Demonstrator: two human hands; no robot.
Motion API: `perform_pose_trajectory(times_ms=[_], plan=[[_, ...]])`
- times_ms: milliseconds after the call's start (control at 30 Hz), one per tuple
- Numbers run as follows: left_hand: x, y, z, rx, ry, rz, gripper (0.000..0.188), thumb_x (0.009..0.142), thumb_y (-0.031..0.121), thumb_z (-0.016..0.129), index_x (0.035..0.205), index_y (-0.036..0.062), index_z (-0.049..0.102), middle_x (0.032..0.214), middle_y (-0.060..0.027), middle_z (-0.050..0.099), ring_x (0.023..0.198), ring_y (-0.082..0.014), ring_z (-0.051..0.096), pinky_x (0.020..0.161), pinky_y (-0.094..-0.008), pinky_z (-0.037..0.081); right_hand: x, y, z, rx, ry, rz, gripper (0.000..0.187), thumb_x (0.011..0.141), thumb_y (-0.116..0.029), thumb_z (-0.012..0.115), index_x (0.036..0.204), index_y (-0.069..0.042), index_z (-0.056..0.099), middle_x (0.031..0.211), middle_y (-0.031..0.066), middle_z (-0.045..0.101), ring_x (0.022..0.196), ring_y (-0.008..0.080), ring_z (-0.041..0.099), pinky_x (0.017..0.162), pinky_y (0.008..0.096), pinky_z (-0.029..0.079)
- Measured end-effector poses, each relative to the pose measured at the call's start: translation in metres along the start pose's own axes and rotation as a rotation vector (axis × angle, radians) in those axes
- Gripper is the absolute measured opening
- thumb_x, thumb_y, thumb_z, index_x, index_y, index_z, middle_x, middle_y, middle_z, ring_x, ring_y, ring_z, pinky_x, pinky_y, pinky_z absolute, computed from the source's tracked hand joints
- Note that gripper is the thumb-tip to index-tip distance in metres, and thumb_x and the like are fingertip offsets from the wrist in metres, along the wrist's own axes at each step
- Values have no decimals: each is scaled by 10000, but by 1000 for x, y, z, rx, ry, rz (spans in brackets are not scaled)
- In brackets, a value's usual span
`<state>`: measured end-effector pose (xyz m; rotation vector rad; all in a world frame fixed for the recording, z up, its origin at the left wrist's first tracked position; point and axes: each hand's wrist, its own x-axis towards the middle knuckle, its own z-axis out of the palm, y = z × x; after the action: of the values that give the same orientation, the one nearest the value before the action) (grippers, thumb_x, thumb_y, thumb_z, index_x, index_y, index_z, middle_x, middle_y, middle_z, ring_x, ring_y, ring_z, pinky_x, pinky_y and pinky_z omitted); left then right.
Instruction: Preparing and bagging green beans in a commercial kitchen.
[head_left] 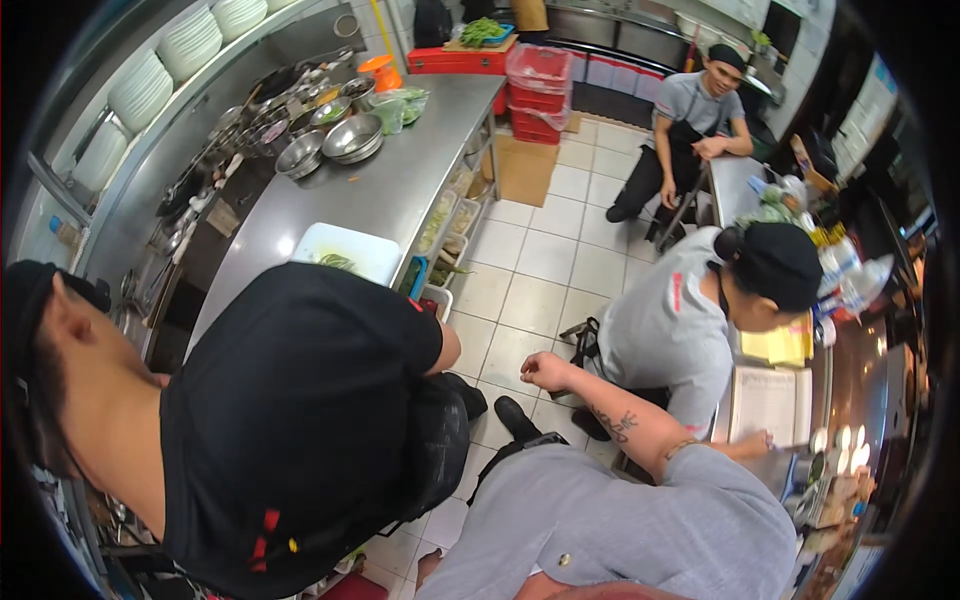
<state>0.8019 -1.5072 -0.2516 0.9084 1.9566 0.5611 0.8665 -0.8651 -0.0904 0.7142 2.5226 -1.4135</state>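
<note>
The smooth metal tabletop (440,140) is shining, metal bowls (354,139) are gleaming, glossy floor tiles (530,270) are reflecting light, and cardboard (525,166) is looking matt.

The right grip (547,372) is curling loosely above the white floor tiles (527,297). A person in black (310,390) is hiding part of a shiny surface (435,135), where metal bowls (352,154) are sitting. One person in grey (660,325) is bending over white paper (770,402), and a farther person (688,103) is leaning on a far surface (737,190).

Bright indoor light; glare on steel counter (435,150); fisheye edges dark, bent.
</note>
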Motion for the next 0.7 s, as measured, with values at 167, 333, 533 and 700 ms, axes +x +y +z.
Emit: perform_pose_trajectory(times_ms=[167, 333, 533, 700], plan=[[55, 16, -148, 236, 142, -170, 256, 842, 226, 632, 1017, 40, 645, 879, -91, 682, 730, -219, 656, 718, -391, 511, 73, 39, -14, -67, 15, 84, 276, 780, -246, 731, 966, -43, 709, 893, 142, 709, 805, 230, 670, 739, 353, 532], [105, 49, -238, 434, 239, -328, 254, 832, 227, 637, 1008, 44, 649, 878, -95, 683, 731, -218, 658, 709, -396, 511, 110, 60, -69, -11, -203, 369, 213, 769, -204, 723, 894, -32, 714, 759, 103, 697, 629, 187, 648, 623, 338, 539], [174, 93, -275, 610, 363, -542, 252, 819, 228, 644, 997, 49, 654, 876, -99, 684, 733, -216, 659, 697, -402, 512, 166, 161, -144, -298, -207, 341, 159, 791, -190, 691, 868, -51, 703, 725, 73, 680, 626, 176, 649, 561, 353, 537], [213, 151, -355, 849, 470, -747, 251, 809, 228, 649, 988, 53, 658, 875, -102, 684, 735, -214, 661, 688, -407, 512, 240, 204, -218, -17, -231, 575, 177, 820, -190, 635, 934, -76, 707, 822, 70, 692, 676, 199, 670, 551, 395, 554]])
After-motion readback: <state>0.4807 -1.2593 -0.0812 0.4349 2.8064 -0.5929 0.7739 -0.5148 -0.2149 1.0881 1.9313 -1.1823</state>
